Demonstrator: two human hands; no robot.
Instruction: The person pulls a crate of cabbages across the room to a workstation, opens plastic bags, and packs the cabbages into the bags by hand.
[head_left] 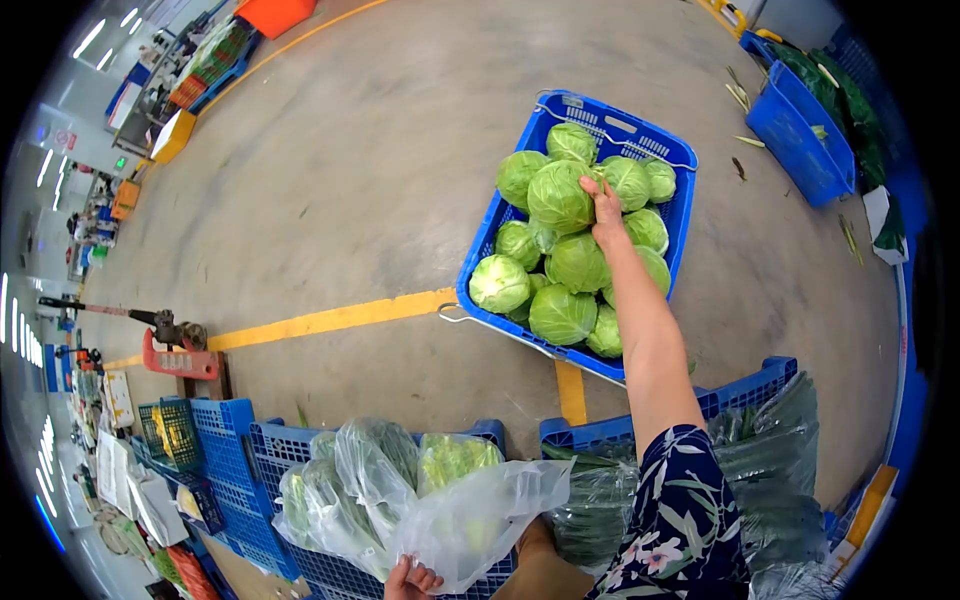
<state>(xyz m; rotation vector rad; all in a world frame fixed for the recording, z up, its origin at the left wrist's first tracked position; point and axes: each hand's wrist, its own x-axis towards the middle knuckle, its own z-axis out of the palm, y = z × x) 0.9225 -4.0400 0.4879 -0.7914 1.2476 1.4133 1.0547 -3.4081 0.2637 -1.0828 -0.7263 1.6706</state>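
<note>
A blue crate (685, 215) on the floor holds several green cabbages. My right hand (606, 212) is stretched into it, fingers wrapped over the right side of a cabbage (560, 197) on top of the pile. At the bottom of the view, my left hand (411, 578) pinches the edge of a clear plastic bag (480, 520). The bag looks loose and spreads over bagged green vegetables (375, 460) in a blue crate.
Blue crates (775, 375) with wrapped dark green vegetables (765, 460) stand at the lower right. A red pallet jack (185, 362) is at the left. A blue bin (800, 135) and dropped leaves lie at the upper right.
</note>
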